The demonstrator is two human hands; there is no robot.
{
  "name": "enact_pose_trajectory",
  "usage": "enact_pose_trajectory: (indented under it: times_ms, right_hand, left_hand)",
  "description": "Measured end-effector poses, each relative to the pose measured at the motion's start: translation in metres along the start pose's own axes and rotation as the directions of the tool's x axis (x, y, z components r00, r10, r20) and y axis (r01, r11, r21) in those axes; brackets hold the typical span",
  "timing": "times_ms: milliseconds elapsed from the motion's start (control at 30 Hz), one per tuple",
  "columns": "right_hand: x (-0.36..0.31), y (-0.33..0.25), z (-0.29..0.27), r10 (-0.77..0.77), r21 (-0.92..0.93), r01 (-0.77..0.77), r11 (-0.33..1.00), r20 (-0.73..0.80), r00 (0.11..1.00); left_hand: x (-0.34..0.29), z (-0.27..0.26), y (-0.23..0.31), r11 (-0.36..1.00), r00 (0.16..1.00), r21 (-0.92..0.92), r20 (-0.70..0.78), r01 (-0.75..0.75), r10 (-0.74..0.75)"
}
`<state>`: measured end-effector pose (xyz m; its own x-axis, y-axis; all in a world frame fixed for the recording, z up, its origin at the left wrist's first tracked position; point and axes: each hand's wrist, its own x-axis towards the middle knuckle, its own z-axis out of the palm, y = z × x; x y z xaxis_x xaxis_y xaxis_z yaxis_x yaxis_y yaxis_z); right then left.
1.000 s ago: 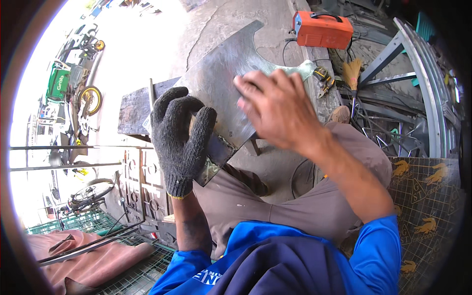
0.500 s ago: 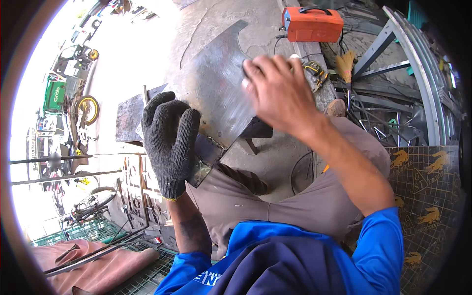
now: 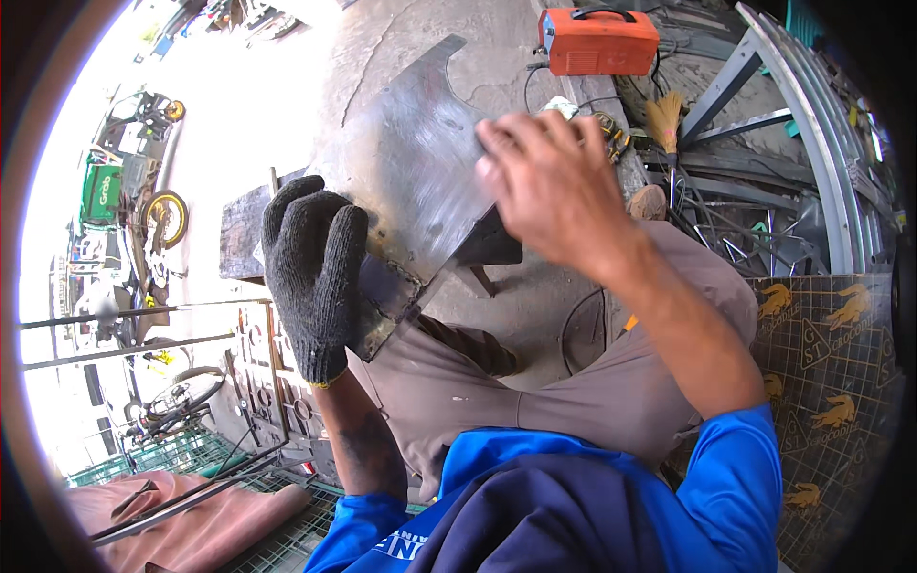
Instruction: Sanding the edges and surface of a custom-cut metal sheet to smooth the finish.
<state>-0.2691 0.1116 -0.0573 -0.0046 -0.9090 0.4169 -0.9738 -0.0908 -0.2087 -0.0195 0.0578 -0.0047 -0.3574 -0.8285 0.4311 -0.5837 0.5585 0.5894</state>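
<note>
My left hand (image 3: pixel 310 277) wears a dark grey knitted glove and is closed around the lower left part of a flat metal plate (image 3: pixel 420 172). The plate is tilted, with a brushed, scratched face and a narrow tip at the far end. Near my glove, a darker metal piece (image 3: pixel 387 291) joins it along a rough, burnt seam. My bare right hand (image 3: pixel 564 186) is at the plate's right edge, fingers bent and drawn together, slightly blurred. Whatever sits under those fingertips is hidden. A dark block (image 3: pixel 244 234) lies beneath the plate.
An orange welding machine (image 3: pixel 599 43) stands at the far right with cables. Beside it are a straw broom (image 3: pixel 664 119) and a grey metal frame (image 3: pixel 812 124). Parked motorbikes (image 3: pixel 143 191) line the far left. A pinkish cloth (image 3: pixel 191 520) lies at the lower left.
My left hand and the plate have shifted slightly left in the picture. My right hand has moved slightly along the plate's right edge, toward me.
</note>
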Motion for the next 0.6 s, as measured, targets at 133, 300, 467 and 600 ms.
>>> enact_pose_trajectory:
  times_ms: [133, 300, 467, 600]
  right_hand:
    - [-0.012, 0.026, -0.01, -0.023, 0.056, 0.024, 0.998, -0.009, 1.0]
    - [0.0, 0.065, -0.005, 0.138, -0.068, -0.142, 0.988, -0.054, 0.989]
    - [-0.017, 0.047, 0.003, -0.015, 0.051, 0.02, 0.998, -0.105, 0.994]
    - [0.002, 0.074, 0.0, 0.11, -0.027, -0.112, 0.993, -0.054, 0.992]
  left_hand:
    - [0.005, -0.002, -0.008, 0.999, 0.999, -0.018, -0.007, -0.033, 0.033]
    - [0.016, -0.003, -0.011, 0.998, 0.999, -0.042, -0.009, -0.04, 0.04]
    - [0.015, 0.0, -0.017, 0.994, 0.999, -0.095, 0.002, 0.049, -0.049]
    - [0.014, 0.001, -0.012, 0.995, 1.0, -0.096, -0.016, 0.009, -0.011]
